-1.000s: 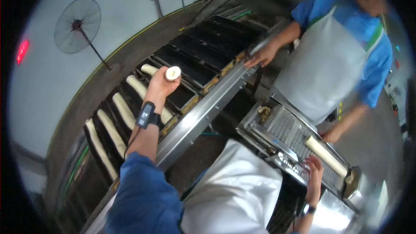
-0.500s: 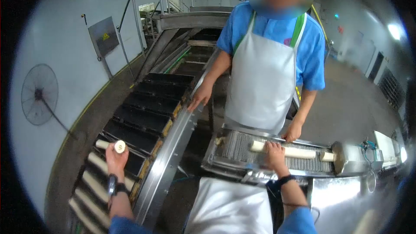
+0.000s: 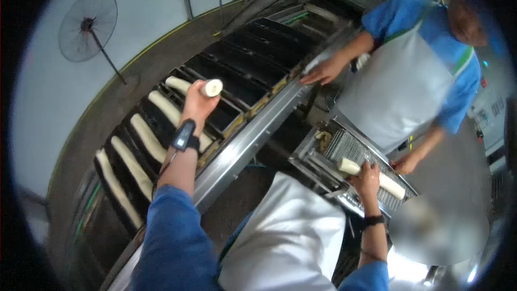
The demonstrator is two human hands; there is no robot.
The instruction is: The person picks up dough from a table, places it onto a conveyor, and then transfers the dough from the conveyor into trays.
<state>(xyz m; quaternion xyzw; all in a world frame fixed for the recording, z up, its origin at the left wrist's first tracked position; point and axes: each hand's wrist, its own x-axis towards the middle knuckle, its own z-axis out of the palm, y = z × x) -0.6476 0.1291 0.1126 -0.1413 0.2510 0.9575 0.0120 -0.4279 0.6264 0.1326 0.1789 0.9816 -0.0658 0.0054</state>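
Holding one dough roll (image 3: 207, 88) wrapped in the left hand (image 3: 197, 105) fingers, lower it squarely into the empty black tray (image 3: 229, 89) while the right hand (image 3: 368, 178) grips the roll on the mesh belt (image 3: 350, 148).

Blurred patch (image 3: 439, 229) hides mesh tray's (image 3: 350, 148) right end.

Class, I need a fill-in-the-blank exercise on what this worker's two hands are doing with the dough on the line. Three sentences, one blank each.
1. The left hand holds a dough roll above the black ____.
2. The right hand grips a dough log lying on the metal ____ belt.
3. A co-worker in a white ____ rests a hand on the rail.

Missing words: trays; mesh; apron
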